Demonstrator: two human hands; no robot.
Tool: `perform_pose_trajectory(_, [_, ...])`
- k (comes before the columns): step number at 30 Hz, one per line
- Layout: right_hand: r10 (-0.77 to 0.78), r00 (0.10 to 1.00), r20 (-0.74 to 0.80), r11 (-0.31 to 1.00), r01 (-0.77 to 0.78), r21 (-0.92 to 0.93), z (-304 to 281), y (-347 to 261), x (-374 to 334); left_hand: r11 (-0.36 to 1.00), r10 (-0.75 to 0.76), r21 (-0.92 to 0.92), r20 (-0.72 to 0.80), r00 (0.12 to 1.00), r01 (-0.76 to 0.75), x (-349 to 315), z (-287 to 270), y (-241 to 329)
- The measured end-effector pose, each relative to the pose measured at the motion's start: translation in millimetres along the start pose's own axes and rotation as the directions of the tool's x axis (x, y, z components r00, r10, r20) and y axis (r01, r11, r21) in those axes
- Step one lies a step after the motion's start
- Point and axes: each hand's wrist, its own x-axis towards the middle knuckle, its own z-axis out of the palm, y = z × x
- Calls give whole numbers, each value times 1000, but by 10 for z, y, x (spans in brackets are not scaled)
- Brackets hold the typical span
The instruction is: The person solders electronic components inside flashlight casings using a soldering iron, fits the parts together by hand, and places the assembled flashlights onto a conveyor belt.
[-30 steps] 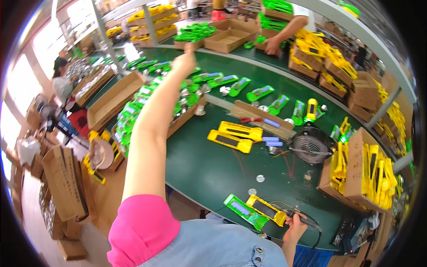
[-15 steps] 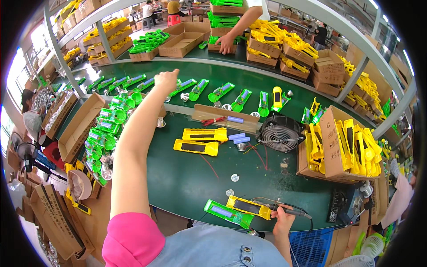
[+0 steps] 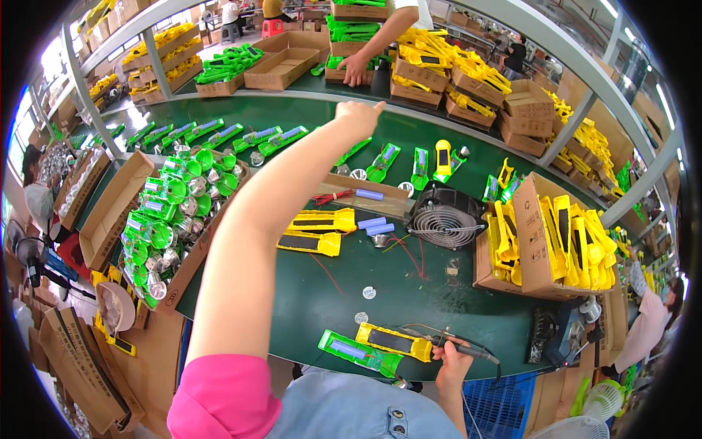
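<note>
My left hand is stretched over the far green belt with one finger pointing out; the other fingers are partly hidden, and I see nothing held. Below it a green lamp housing is partly covered by my forearm. My right hand grips a soldering iron by its handle at the bench's near edge. The iron's front end lies over a yellow housing with a dark panel. Against that rests an opened green housing with a purple cell inside. Thin wires run around them.
At left stands a carton of green lamp parts; at right, a carton of yellow housings. A black fan, purple cells and yellow housings lie mid-bench. A co-worker's hand rests at a far carton.
My left hand has moved right along the belt, and its forearm now covers part of the yellow housings. The whole view has shifted slightly. My right hand keeps hold of the soldering iron.
</note>
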Motion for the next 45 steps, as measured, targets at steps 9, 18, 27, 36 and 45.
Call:
perform_pose_trajectory(9, [-14,1000,-12,999,14,-36,19,12,7,977,-72,-203,-45,996,61,479,-144,518])
perform_pose_trajectory(18, [19,999,35,999,-20,34,-46,92,-89,863,506,-29,33,862,-505,-1036,-66,639])
perform_pose_trajectory(27, [-87,986,144,996,87,4,77,55,27,705,237,-663,-115,965,-252,-3348,317,644])
perform_pose_trajectory(36, [-217,908,358,911,320,-260,14,-31,-212,479,-47,-869,-170,984,-127,-3454,899,1379])
perform_pose_trajectory(45, [-168,944,282,980,191,-54,81,-37,-117,310,-93,-948,-101,991,-68,-3320,968,1423])
